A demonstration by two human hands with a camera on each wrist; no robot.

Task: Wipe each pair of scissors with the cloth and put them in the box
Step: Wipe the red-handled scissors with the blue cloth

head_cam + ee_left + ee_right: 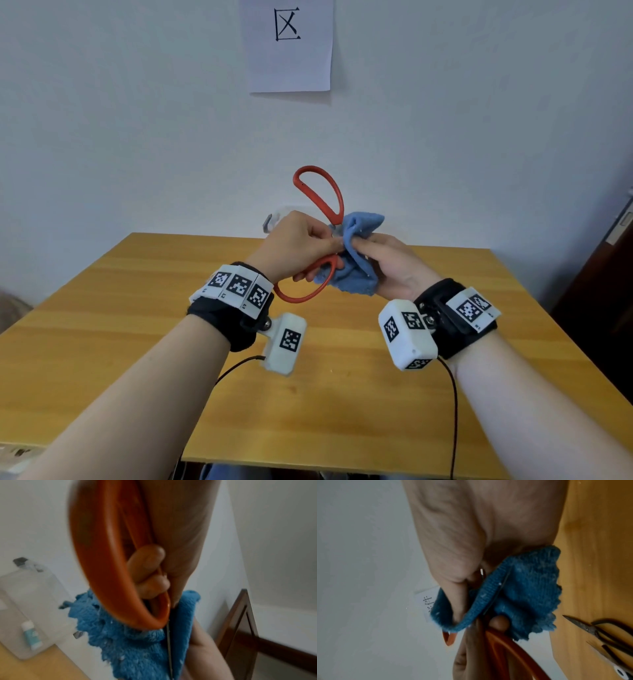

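Note:
Red-handled scissors are held up above the table, handles spread, one loop pointing up and the other down toward me. My left hand grips them near the pivot, fingers curled round a handle. My right hand pinches a blue cloth folded over the blades, which are mostly hidden inside it. The clear plastic box stands at the table's far edge, mostly hidden behind my left hand in the head view.
Two more pairs of scissors lie on the wooden table: a dark metal pair and another beside it. A small blue-and-white bottle is in the box. A paper sign hangs on the wall. A dark door is to the right.

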